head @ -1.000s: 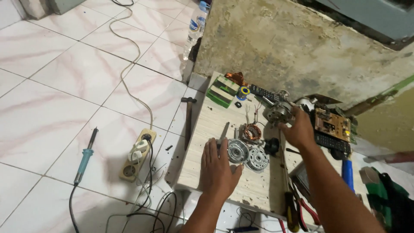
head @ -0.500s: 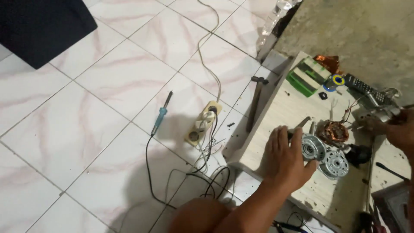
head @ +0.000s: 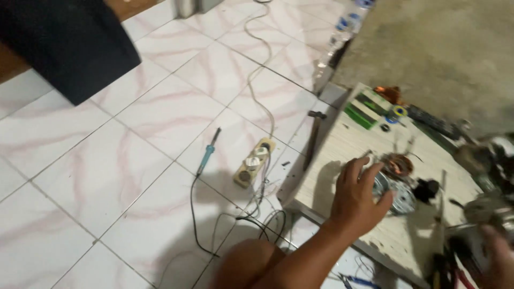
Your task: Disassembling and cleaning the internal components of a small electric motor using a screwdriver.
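My left hand (head: 357,199) lies on a pale wooden board (head: 337,155) with fingers spread. Its fingertips touch a round silver motor end cap (head: 399,197). Just beyond the cap sit a copper winding (head: 399,163) and a small black part (head: 428,188). My right hand (head: 498,256) is blurred and cut off at the lower right edge. A blurred grey metal motor piece (head: 482,206) is right above its fingers. Whether that hand grips it is unclear.
A hammer (head: 313,136) lies along the board's left edge. On the tiled floor lie a blue soldering iron (head: 206,152), a power strip (head: 254,163) and loose cables. Green circuit boards (head: 364,109) sit at the board's far end. A plastic bottle (head: 342,32) stands beyond; a black object (head: 69,48) at top left.
The view has swung left and down, bringing more floor into sight. My left hand stays on the board by the end caps. My right hand has dropped toward the lower right edge.
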